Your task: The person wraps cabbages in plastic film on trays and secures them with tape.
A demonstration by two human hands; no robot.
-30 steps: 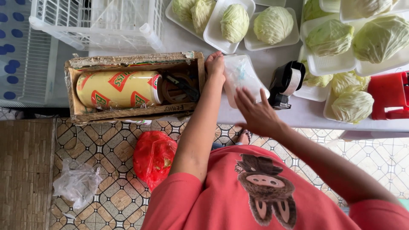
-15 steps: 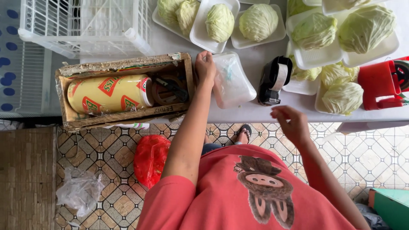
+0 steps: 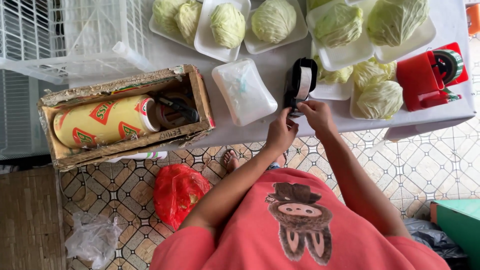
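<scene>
Both hands meet at the black tape dispenser (image 3: 298, 85), centre of frame at the near table edge (image 3: 440, 117). Left hand (image 3: 281, 133) and right hand (image 3: 316, 113) sit close together, fingertips pinched at the dispenser's near end, probably on the tape's free end; the grip itself is too small to tell. The dispenser lies directly ahead of the hands, long axis running away from the person, the right hand slightly nearer. It is black with a pale roll. A wrapped white tray (image 3: 243, 91) sits just left of it; cabbages on trays (image 3: 274, 20) lie beyond.
</scene>
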